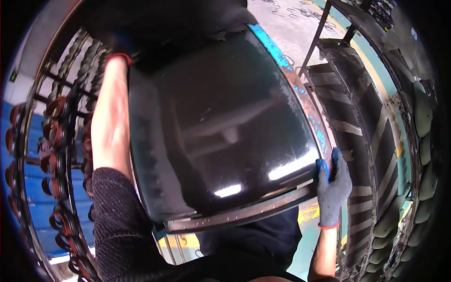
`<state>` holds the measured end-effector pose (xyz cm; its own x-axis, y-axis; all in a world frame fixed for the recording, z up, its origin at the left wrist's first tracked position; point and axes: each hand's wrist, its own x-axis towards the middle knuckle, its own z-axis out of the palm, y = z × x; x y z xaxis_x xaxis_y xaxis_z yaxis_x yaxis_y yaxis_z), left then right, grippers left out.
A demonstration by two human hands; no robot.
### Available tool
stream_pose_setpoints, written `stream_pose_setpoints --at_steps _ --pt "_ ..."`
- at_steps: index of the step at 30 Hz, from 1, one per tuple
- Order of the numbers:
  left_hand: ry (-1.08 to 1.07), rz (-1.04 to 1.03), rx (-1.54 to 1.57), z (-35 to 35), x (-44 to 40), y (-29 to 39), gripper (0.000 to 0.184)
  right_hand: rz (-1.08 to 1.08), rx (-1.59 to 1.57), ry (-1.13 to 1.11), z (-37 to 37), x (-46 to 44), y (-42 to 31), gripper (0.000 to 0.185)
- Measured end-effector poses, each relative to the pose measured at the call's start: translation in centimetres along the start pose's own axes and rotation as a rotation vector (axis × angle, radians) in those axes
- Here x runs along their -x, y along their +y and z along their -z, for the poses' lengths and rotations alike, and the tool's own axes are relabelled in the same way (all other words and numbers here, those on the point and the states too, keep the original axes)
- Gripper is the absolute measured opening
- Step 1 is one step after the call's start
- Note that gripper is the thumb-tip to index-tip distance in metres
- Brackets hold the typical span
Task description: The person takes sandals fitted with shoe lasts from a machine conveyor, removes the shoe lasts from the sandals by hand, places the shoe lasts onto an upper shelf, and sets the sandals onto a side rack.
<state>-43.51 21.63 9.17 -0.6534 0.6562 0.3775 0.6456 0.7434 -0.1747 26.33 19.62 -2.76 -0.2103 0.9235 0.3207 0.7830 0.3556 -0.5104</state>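
Note:
A large glossy black sheet (225, 122) lies in front of me on a metal-edged stand, reflecting bright strips of light. My right hand (333, 188), in a grey glove with blue fingertips and a red cuff, rests at the sheet's near right corner. Its thumb and fingers are stretched apart along the edge, with nothing visible between them. Stretched out along the left side, my left arm reaches to the far left corner. There my left hand (123, 43), in a dark glove with a red cuff, is lost in shadow, and its fingers are hidden.
Beside the sheet runs a rusty rim with worn blue paint (270, 44). On the left stands a rack (70, 155) hung with several reddish-brown and black curved pieces. To the right is a dark slatted metal rack (359, 141), with several olive-green curved pieces (423, 110) beyond it.

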Motion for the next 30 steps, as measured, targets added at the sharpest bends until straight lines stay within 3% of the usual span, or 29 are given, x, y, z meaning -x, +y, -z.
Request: stream_pose_setpoints --at_steps 3,5,8,11,16,17,20,22,23,24,26,27,29,30 --pt "0.136 -0.19 -0.527 3.4 -5.1 2.8 0.057 -0.024 0.034 0.03 -0.1 -0.1 -0.7 0.052" --pt "0.233 -0.254 -0.618 1.3 -7.2 5.7 0.057 -0.044 0.043 0.036 -0.4 -0.2 -0.6 0.053" --pt "0.203 -0.168 -0.192 -5.9 -8.1 11.5 0.058 -0.034 0.017 0.041 -0.5 -0.2 -0.5 0.055" --pt "-0.011 -0.08 0.189 -9.3 -6.4 13.2 0.06 -0.028 0.052 0.021 -0.2 -0.4 -0.4 0.058" --pt "-0.29 -0.327 0.678 -4.7 3.4 11.3 0.065 -0.025 0.033 0.038 0.0 -0.1 -0.2 0.056" --pt "-0.335 -0.386 0.775 -2.7 7.1 10.7 0.066 -0.039 0.008 0.004 -0.3 0.1 0.2 0.064" --pt "-0.259 -0.575 0.84 3.8 18.6 7.0 0.077 0.072 0.23 -0.099 -0.4 -1.1 0.1 0.077" --pt "-0.734 -0.641 0.79 6.1 20.5 3.6 0.091 0.303 0.08 0.089 0.1 -2.4 -4.8 0.084" --pt "-0.77 -0.465 0.804 7.5 22.5 3.1 0.091 0.314 -0.22 0.002 -0.7 -2.4 -7.7 0.089" --pt "-0.731 -0.407 1.074 7.3 24.3 2.6 0.09 0.36 -0.421 -0.12 -2.0 -1.4 -9.9 0.094" --pt "-0.661 -0.228 1.313 10.8 28.6 3.6 0.079 0.46 -0.725 -0.406 -4.1 0.8 -12.8 0.107" --pt "-0.472 -0.088 1.973 8.0 30.6 3.5 0.066 0.375 -0.797 -0.59 -1.6 1.7 -13.2 0.112" --pt "-0.312 0.014 2.7 7.3 40.6 1.0 0.065 0.401 -0.969 -0.704 0.7 4.0 -12.9 0.123" --pt "-0.258 0.144 2.702 7.0 45.6 2.9 0.067 0.349 -0.96 -0.696 1.2 6.5 -13.1 0.128"
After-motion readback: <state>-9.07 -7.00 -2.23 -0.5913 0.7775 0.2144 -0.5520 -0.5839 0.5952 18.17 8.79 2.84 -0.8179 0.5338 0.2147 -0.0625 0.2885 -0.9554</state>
